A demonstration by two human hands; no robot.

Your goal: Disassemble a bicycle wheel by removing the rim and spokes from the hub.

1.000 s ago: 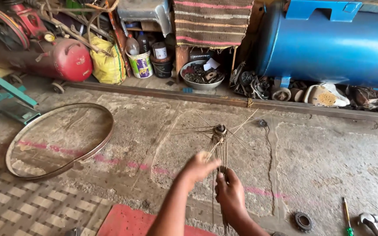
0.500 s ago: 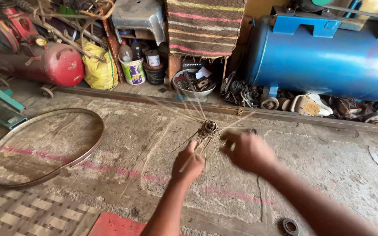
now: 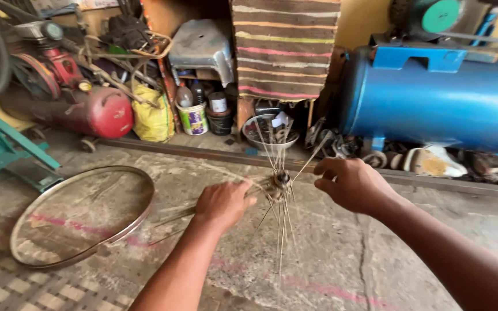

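While a bare wheel rim (image 3: 82,216) lies flat on the concrete floor (image 3: 376,253), a person holds a wheel hub (image 3: 282,181) with loose spokes (image 3: 280,230) fanning out of it, raised above the ground between both hands. Left hand (image 3: 223,201) has its fingers clenched on the hub's near side; right hand (image 3: 350,184) curls its fingers around a spoke just beside the hub. Behind stand a blue tank (image 3: 433,98), a red compressor (image 3: 96,109) and a striped cloth (image 3: 283,49).
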